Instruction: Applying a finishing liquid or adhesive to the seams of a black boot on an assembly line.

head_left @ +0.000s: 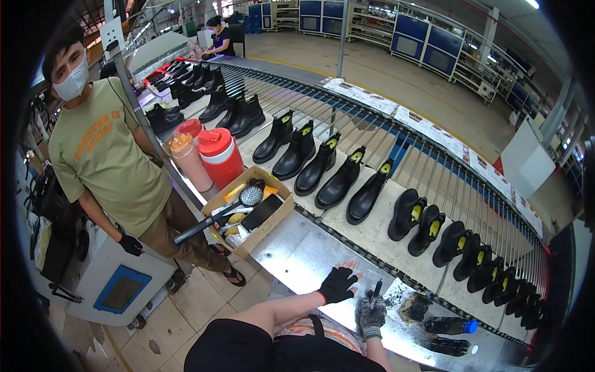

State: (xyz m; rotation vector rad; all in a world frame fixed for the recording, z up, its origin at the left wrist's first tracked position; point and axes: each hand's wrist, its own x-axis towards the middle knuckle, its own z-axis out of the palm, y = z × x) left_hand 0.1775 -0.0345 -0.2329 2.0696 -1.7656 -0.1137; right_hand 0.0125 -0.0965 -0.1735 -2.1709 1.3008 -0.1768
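Tool [376, 289] in the gloved right hand [372, 315], gloved left hand [339, 284] splayed

Right of the cardboard box [271, 228], the right hand, in a grey knit glove, is curled around the slim black tool, whose end points up; its exact kind is unclear. Between it and the box, the left hand, in a black fingerless glove, spreads its fingers and holds nothing; whether it touches the metal bench [304, 248] cannot be told. Farther right of the box are a blackened sponge [414, 307], a blue-capped bottle [443, 325] and a second dark bottle [447, 346]. Inside the box lies a long-handled, round-headed implement [251, 196]. Just behind it stand a red drinks jug [221, 158] and a pink bottle [192, 162]. Black ankle boots [365, 201] line the conveyor [427, 170] behind the box and off to its right. Left of the box stands a masked co-worker [111, 149]; another person [221, 38] sits well beyond it.
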